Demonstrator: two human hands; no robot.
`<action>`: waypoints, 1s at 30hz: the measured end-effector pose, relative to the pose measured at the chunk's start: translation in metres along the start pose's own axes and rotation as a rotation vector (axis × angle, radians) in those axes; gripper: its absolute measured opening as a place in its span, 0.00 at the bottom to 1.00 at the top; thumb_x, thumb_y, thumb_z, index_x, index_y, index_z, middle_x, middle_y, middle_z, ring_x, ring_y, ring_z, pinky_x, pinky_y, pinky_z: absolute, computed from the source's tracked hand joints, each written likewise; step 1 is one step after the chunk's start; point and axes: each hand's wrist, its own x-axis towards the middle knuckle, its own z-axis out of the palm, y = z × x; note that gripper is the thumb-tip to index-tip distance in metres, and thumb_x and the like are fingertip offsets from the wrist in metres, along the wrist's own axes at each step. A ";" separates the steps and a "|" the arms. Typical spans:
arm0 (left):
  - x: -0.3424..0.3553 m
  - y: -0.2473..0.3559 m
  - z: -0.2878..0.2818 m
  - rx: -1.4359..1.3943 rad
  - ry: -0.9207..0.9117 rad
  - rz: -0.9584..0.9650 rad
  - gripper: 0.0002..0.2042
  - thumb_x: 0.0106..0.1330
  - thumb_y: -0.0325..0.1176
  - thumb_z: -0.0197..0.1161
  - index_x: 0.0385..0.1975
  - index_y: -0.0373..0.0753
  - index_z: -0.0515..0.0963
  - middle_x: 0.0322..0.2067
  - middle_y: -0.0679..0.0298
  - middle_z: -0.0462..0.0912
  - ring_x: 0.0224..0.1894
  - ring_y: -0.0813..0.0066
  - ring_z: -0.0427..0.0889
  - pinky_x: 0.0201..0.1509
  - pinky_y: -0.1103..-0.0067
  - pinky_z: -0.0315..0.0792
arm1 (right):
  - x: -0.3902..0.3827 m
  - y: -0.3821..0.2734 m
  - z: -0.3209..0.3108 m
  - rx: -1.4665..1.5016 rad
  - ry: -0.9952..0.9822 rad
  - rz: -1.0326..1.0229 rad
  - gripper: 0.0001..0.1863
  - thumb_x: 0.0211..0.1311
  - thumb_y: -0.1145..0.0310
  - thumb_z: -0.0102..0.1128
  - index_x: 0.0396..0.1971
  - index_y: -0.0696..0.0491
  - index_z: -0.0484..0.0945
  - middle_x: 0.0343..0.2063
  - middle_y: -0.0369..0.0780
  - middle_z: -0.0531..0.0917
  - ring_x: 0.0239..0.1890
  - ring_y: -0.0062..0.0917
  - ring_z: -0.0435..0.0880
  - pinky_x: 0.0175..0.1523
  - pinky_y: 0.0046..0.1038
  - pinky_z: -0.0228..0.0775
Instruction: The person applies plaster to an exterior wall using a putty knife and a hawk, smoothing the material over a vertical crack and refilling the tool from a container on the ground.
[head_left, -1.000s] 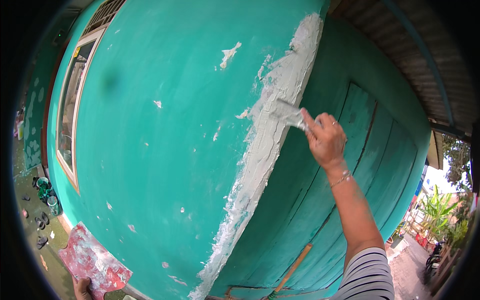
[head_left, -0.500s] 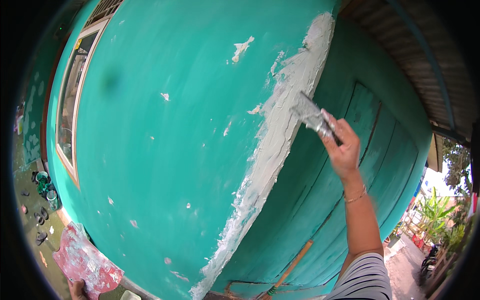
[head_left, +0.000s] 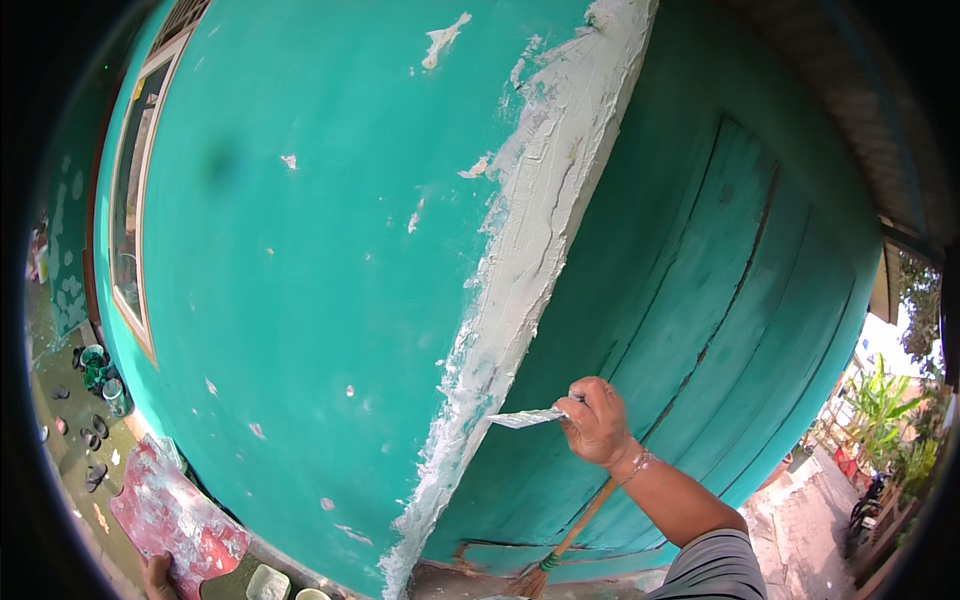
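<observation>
My right hand grips a metal putty knife, its blade tip at the lower part of a white filler strip that runs along the teal wall's corner. The filler is rough, with ridges and ragged edges. At the lower left my left hand holds a red board smeared with pale filler. Small white patches dot the wall.
A framed window is on the left, with shoes and containers on the floor. A teal shutter lies right of the corner; a broom leans below it. Plants stand beside the right-hand path.
My right hand and putty knife have dropped down and left along the filler strip, the blade now nearly horizontal. The wall has shifted slightly up and left in view.
</observation>
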 end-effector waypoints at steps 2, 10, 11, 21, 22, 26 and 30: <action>-0.012 -0.002 0.012 0.001 0.023 -0.015 0.26 0.59 0.27 0.56 0.60 0.33 0.66 0.51 0.56 0.77 0.49 0.64 0.80 0.55 0.70 0.77 | -0.010 0.006 0.015 0.055 0.019 0.016 0.24 0.37 0.81 0.69 0.38 0.50 0.74 0.32 0.41 0.72 0.29 0.32 0.76 0.31 0.31 0.69; -0.074 0.008 0.070 0.045 0.142 0.049 0.25 0.57 0.26 0.55 0.58 0.32 0.67 0.48 0.56 0.79 0.46 0.64 0.81 0.53 0.70 0.77 | -0.014 0.034 0.065 0.291 0.129 0.038 0.25 0.37 0.84 0.68 0.40 0.50 0.73 0.34 0.42 0.74 0.32 0.35 0.77 0.36 0.34 0.70; -0.080 0.006 0.072 0.060 0.183 0.063 0.25 0.57 0.26 0.55 0.58 0.32 0.68 0.47 0.56 0.79 0.46 0.64 0.81 0.52 0.70 0.77 | -0.012 0.038 0.070 0.306 0.141 0.030 0.25 0.38 0.84 0.67 0.40 0.50 0.72 0.34 0.42 0.74 0.33 0.35 0.77 0.36 0.34 0.70; -0.120 -0.020 0.062 0.070 0.324 0.122 0.23 0.56 0.27 0.56 0.55 0.31 0.70 0.42 0.58 0.81 0.41 0.67 0.82 0.47 0.72 0.79 | 0.047 0.085 0.083 0.502 0.395 0.002 0.16 0.52 0.84 0.60 0.41 0.55 0.70 0.35 0.46 0.73 0.35 0.39 0.75 0.40 0.34 0.69; -0.124 -0.021 0.061 0.066 0.346 0.129 0.23 0.56 0.27 0.56 0.55 0.31 0.70 0.43 0.58 0.80 0.41 0.67 0.82 0.48 0.72 0.79 | 0.058 0.088 0.081 0.488 0.419 -0.012 0.15 0.53 0.83 0.59 0.41 0.55 0.70 0.35 0.46 0.73 0.35 0.39 0.75 0.41 0.34 0.69; -0.123 -0.026 0.069 0.072 0.356 0.140 0.24 0.56 0.26 0.55 0.56 0.32 0.70 0.43 0.58 0.80 0.41 0.67 0.82 0.48 0.72 0.79 | 0.093 0.110 0.080 0.553 0.555 0.036 0.13 0.58 0.85 0.56 0.41 0.56 0.70 0.35 0.44 0.73 0.35 0.32 0.75 0.40 0.28 0.70; -0.117 -0.030 0.079 0.081 0.350 0.152 0.24 0.55 0.26 0.55 0.56 0.32 0.70 0.43 0.59 0.80 0.41 0.67 0.82 0.49 0.72 0.79 | 0.124 0.130 0.077 0.527 0.689 0.066 0.09 0.64 0.81 0.53 0.43 0.57 0.71 0.35 0.41 0.73 0.35 0.27 0.74 0.41 0.24 0.69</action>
